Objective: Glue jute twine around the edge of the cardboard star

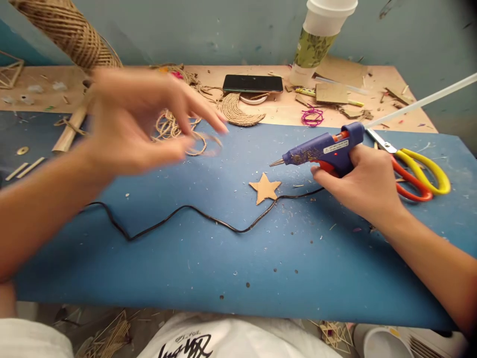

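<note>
My right hand (367,181) grips a blue hot glue gun (322,149), its metal nozzle pointing left and a long white glue stick (421,102) sticking out behind. Below and left of the nozzle, a small cardboard star (265,189) lies flat on the blue mat (179,263). My left hand (137,122) is raised at the left, smeared by motion, with the thumb and outstretched fingers apart. Behind its fingertips lies a loose tangle of jute twine (171,127). One twine strand near the thumb is blurred; whether it touches the hand is unclear.
Scissors (421,171) with yellow and orange handles lie beside my right hand. The gun's black cord (223,224) crosses the mat. Along the back are a twine spool (70,35), a phone (252,83), a coiled twine crescent (238,110), a tall cup (316,44) and cardboard scraps (331,93).
</note>
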